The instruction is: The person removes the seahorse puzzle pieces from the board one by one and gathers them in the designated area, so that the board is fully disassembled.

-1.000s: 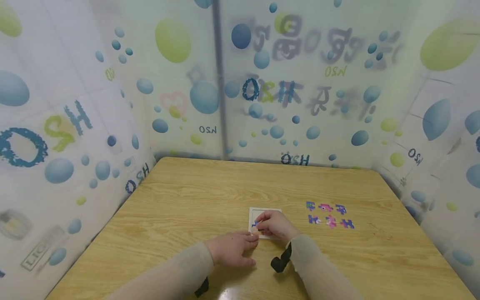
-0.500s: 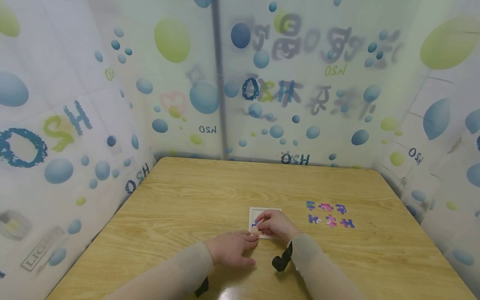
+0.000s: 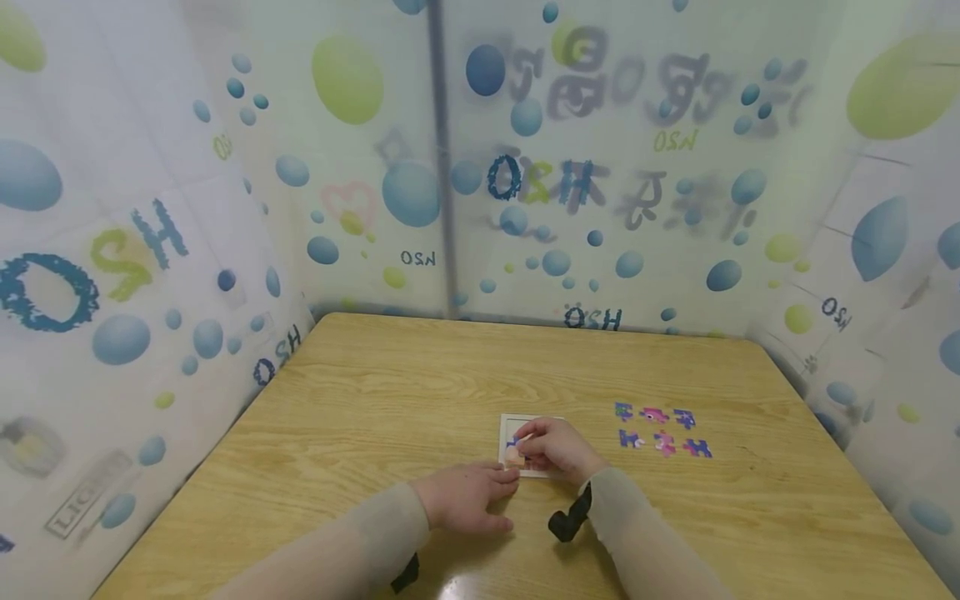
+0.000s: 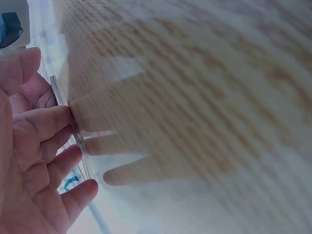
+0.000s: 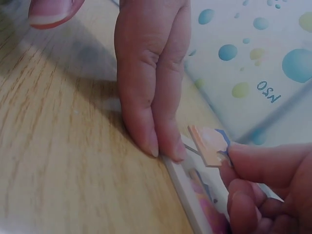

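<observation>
My right hand (image 3: 558,450) pinches a jigsaw piece (image 5: 209,145), peach with a blue edge, between thumb and fingers. The piece is tilted above a small white puzzle frame (image 3: 507,429). Inside that frame, pink and purple puzzle pieces (image 5: 207,200) show partly in the right wrist view; the right hand hides some of the frame's inside. My left hand (image 3: 467,498) lies at the frame's near left corner, fingers extended. In the left wrist view, the fingertips (image 4: 63,114) of that hand touch the frame's edge.
Right of the frame, several loose jigsaw pieces (image 3: 663,442) in pink, purple and blue lie in two rows. All of this is on a wooden table (image 3: 390,375), enclosed by patterned curtains (image 3: 360,167) at the back and sides.
The piece in my right hand shows more of its peach face than before, raised slightly from the frame. My left hand keeps its place at the corner.
</observation>
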Action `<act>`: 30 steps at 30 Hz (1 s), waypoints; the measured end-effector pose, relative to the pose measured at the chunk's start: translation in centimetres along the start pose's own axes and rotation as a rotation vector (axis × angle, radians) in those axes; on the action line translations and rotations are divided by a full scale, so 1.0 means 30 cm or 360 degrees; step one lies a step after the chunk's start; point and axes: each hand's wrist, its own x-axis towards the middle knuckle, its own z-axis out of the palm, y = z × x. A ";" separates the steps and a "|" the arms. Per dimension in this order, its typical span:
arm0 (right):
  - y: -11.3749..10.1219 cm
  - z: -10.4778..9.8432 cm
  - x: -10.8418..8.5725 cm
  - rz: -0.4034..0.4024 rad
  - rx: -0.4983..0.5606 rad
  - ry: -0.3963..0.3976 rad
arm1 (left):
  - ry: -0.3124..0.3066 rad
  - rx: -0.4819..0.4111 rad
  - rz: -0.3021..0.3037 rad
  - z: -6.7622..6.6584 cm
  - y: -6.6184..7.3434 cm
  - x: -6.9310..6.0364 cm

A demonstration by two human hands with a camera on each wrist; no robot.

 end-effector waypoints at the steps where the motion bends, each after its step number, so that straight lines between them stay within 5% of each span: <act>1: -0.001 -0.003 -0.002 0.0001 0.0005 0.0000 | -0.0004 -0.0001 -0.0003 0.000 0.002 0.001; 10: 0.001 -0.016 -0.009 0.0049 0.0112 0.0011 | 0.0025 0.0016 0.0006 0.004 0.002 0.011; 19: 0.005 -0.011 -0.003 0.0061 0.0164 0.0031 | 0.0182 0.0243 0.0158 0.038 0.014 0.018; 30: 0.004 -0.010 -0.006 0.0056 0.0202 0.0026 | 0.0187 0.0289 0.0125 0.043 0.029 0.034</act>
